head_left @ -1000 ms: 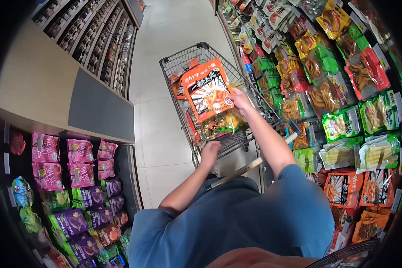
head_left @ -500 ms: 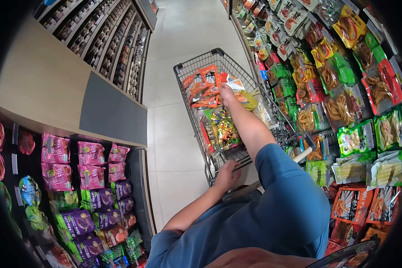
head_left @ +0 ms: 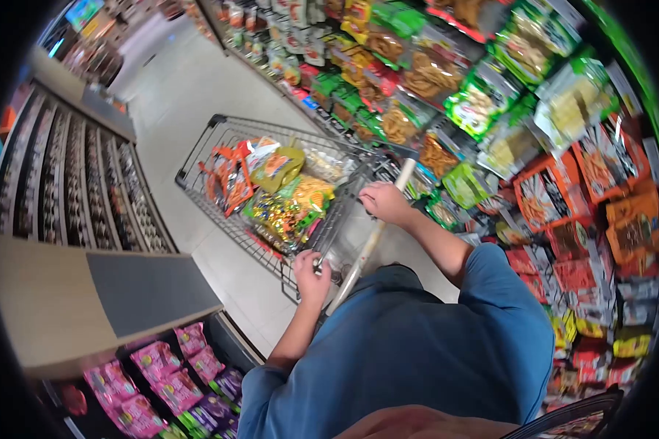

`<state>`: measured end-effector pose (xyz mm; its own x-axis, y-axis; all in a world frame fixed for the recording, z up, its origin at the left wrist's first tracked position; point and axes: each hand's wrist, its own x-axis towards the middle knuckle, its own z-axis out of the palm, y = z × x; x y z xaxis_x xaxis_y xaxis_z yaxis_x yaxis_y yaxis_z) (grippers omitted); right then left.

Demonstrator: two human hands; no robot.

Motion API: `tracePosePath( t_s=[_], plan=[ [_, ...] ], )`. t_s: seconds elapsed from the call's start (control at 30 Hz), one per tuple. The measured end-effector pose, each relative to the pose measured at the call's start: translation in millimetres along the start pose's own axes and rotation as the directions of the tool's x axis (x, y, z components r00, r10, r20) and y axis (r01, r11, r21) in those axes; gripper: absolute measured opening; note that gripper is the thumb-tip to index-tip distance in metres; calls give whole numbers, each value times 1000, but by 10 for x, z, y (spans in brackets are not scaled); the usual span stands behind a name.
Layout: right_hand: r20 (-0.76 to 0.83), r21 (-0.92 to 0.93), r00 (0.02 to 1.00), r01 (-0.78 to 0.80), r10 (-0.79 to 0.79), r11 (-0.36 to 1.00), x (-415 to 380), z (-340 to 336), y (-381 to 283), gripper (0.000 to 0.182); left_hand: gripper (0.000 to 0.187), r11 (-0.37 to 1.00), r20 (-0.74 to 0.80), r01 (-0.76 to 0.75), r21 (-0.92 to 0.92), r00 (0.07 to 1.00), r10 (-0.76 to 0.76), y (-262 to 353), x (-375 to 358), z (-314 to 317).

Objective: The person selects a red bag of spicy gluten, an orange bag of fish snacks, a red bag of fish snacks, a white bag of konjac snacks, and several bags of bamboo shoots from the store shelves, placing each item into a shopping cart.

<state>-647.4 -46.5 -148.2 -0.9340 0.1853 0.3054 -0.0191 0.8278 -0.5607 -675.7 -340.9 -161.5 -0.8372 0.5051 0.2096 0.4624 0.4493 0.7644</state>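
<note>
A wire shopping cart stands in front of me with several snack packages in it. Orange-red packets lie at its far end, and an olive-green bag is in the middle. A shiny gold and multicoloured bag lies nearer to me. My left hand is at the cart's near left corner, fingers curled at the wire rim. My right hand is closed near the upper end of the pale handle bar, at the cart's near right side. What its fingers grip is too small to tell.
Shelves of hanging snack bags run along the right. On the left stand a shelf unit with rows of small goods and a wood-toned panel. Pink bags hang at lower left. A tiled aisle floor stretches ahead.
My right hand has left the packets in the cart and come back to the handle area. My left hand stays at the near left corner. The view has turned, and the cart appears further left.
</note>
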Motion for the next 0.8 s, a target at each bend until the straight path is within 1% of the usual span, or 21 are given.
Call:
tracePosePath(
  t_s=[0.03,0.07,0.1,0.13,0.17,0.2,0.23,0.27,0.3,0.33,0.4,0.43,0.47,0.57,0.67,0.7,0.73,0.8],
  plan=[
    [-15,-60,1000,19,-19,998,-114,-66,-20,11,22,998,-13,-33,61,999,34,43,11,-4],
    [-25,-122,999,37,-40,992,-198,-119,-49,10,25,993,-6,-96,68,995,96,170,60,-18],
    [-86,-145,994,51,-64,988,-231,-135,-102,10,27,992,66,-122,-24,990,123,303,134,8],
    [-57,-154,998,-41,33,987,-225,-142,-165,14,29,984,131,-135,-112,980,149,465,213,57],
    [-94,-171,994,-66,51,983,-231,-70,-122,15,35,992,264,-58,-108,961,85,692,274,123],
    [-109,-163,991,-94,77,982,-235,-63,-140,15,46,988,354,-59,-144,929,107,814,301,252],
    [-93,-154,991,-107,94,982,-252,-53,-133,14,53,990,391,-86,-115,912,125,871,295,416],
    [-120,-136,990,-96,80,986,-269,-63,-144,13,59,990,428,-115,-88,893,141,868,261,597],
    [-93,-146,991,-107,95,983,-289,-76,-163,14,70,978,451,-209,22,875,177,840,210,753],
    [-65,-156,992,-117,108,981,-299,-100,-179,14,71,976,493,-192,106,862,116,951,185,747],
    [-101,-172,994,-65,48,983,-322,-60,-134,14,74,945,556,-170,278,831,-14,1168,176,657],
    [-89,-181,994,-76,60,981,-333,-37,-115,15,75,940,558,-192,282,830,2,1124,159,668],
    [-107,-174,992,-83,65,981,-349,-33,-126,15,73,924,554,-210,319,833,-2,1113,149,687],
    [-147,-159,988,-79,56,984,-413,-7,-172,16,71,915,518,-223,336,855,18,1040,82,721],
    [-131,-157,990,-72,51,985,-491,-7,-216,17,58,930,484,-238,281,872,76,931,9,733],
    [-86,-172,992,-105,92,979,-527,-12,-239,15,45,930,483,-233,285,873,71,926,-14,725],
    [-87,-173,992,-110,96,979,-562,8,-242,15,38,936,475,-228,268,877,77,995,-38,684],
    [-84,-176,991,-115,102,978,-624,42,-257,15,34,936,448,-254,245,885,123,920,-98,685]
  ],
)
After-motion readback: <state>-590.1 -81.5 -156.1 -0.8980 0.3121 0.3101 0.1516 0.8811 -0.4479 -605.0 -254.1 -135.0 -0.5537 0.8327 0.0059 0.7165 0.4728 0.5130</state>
